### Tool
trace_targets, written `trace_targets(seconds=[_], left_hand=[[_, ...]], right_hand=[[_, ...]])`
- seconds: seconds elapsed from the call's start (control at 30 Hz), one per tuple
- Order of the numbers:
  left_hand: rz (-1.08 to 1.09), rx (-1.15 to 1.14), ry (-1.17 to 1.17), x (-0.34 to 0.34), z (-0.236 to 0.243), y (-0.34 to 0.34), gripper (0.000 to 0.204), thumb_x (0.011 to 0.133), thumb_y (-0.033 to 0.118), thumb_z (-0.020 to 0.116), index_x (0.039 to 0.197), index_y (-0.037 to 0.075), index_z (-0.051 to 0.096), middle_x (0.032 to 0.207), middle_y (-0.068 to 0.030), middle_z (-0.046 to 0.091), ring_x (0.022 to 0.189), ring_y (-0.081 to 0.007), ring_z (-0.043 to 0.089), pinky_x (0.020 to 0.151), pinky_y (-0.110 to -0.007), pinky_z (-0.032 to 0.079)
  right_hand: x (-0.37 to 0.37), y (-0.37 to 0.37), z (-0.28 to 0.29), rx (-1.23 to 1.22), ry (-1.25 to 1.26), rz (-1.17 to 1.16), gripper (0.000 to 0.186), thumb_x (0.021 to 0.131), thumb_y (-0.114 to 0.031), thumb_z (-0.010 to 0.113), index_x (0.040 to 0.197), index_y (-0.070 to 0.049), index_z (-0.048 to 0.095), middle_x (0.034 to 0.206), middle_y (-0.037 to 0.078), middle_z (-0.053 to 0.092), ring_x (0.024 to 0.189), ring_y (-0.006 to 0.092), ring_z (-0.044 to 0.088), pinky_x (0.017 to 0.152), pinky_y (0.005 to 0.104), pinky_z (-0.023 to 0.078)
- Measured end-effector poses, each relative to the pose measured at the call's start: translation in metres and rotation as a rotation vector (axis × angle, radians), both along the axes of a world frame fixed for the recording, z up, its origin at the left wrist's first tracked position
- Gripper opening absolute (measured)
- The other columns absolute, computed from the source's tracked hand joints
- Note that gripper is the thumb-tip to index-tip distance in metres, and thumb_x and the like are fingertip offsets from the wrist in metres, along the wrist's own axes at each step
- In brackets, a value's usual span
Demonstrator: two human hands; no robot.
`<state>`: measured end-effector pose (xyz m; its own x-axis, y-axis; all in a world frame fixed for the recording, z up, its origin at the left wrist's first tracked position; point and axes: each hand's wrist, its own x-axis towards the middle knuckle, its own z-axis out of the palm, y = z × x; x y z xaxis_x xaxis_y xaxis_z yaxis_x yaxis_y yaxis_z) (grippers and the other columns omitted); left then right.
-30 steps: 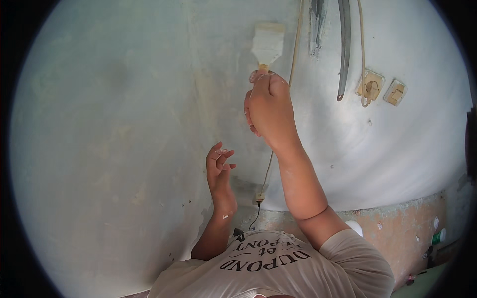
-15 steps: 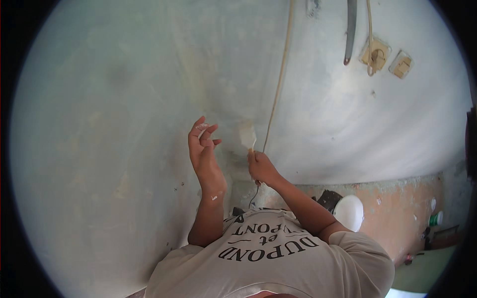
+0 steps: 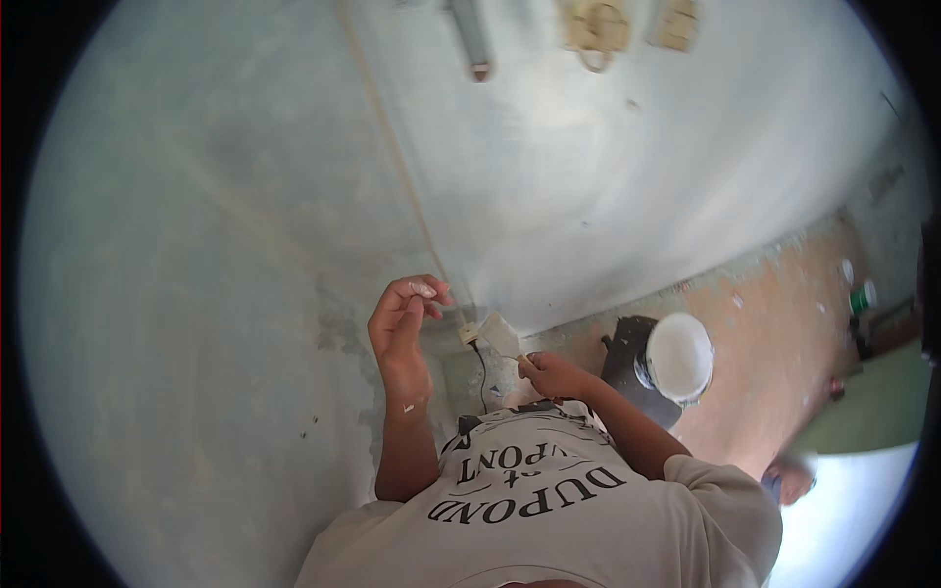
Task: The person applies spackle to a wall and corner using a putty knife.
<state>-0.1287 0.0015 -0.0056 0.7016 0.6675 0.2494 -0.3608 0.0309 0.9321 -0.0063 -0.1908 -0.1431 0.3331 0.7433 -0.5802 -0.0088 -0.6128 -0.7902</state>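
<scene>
My right hand (image 3: 557, 376) grips the handle of a putty knife (image 3: 501, 335). Its wide blade looks off-white and points up and to the left, near the wall corner. Further left, my left hand (image 3: 400, 328) is raised before the wall (image 3: 216, 323) with loosely bent fingers and nothing visible in it. White paste marks its fingers, and a small white fleck sits on the wrist. Just beside the blade, a pale cord connector (image 3: 469, 333) joins a beige cord (image 3: 392, 142) to a dark cable (image 3: 483, 377).
A white bucket (image 3: 679, 355) stands on a dark board (image 3: 632, 367) to the right, on the stained orange-brown floor (image 3: 750, 343). Two beige wall outlets (image 3: 598, 27) and a hanging grey strip (image 3: 470, 41) are at the top. A green-and-white container (image 3: 863, 296) is at the far right.
The view has swung, bringing more floor and the whole bucket into sight. My right hand and the putty knife sit lower, near the connector. My left fingers are more bent than before.
</scene>
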Motion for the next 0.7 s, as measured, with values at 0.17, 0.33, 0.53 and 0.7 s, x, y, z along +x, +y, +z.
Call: trace_targets(seconds=[0.17, 0.33, 0.53, 0.7], left_hand=[[-0.234, 0.03, 0.084, 0.029, -0.017, -0.023, 0.015, 0.096, 0.016, 0.051, 0.101, 0.004, 0.059, 0.104, -0.0083, 0.063, 0.087, -0.0146, 0.058, 0.077, -0.029, 0.043], [-0.361, 0.124, 0.138, 0.069, -0.033, -0.055, 0.018, 0.098, 0.018, 0.057, 0.107, 0.002, 0.059, 0.104, -0.0078, 0.062, 0.088, -0.0132, 0.056, 0.076, -0.026, 0.043], [-0.494, 0.125, 0.295, 0.11, -0.043, -0.094, 0.016, 0.098, 0.016, 0.056, 0.106, 0.003, 0.059, 0.106, -0.008, 0.063, 0.087, -0.0144, 0.057, 0.077, -0.028, 0.043], [-0.587, 0.174, 0.462, 0.155, -0.054, -0.14, 0.015, 0.098, 0.013, 0.052, 0.106, 0.004, 0.06, 0.105, -0.0057, 0.064, 0.087, -0.0132, 0.058, 0.076, -0.027, 0.043]], right_hand=[[0.021, -0.042, -0.027, -0.041, -0.081, -0.06, 0.033, 0.088, -0.025, 0.052, 0.095, 0.007, 0.058, 0.06, 0.011, 0.058, 0.043, 0.0221, 0.057, 0.042, 0.0353, 0.047], [0.05, -0.097, -0.065, -0.095, -0.083, -0.155, 0.025, 0.081, -0.017, 0.059, 0.088, 0.007, 0.059, 0.065, 0.013, 0.061, 0.046, 0.022, 0.06, 0.044, 0.0341, 0.049], [0.071, -0.172, -0.077, 0.041, 0.099, -0.409, 0.016, 0.07, -0.006, 0.065, 0.083, 0.003, 0.06, 0.066, 0.011, 0.062, 0.051, 0.0178, 0.063, 0.049, 0.0298, 0.053], [0.092, -0.23, -0.071, -0.022, 0.161, -0.498, 0.018, 0.069, -0.007, 0.07, 0.079, 0.004, 0.059, 0.062, 0.007, 0.062, 0.051, 0.0161, 0.064, 0.05, 0.0274, 0.054]])
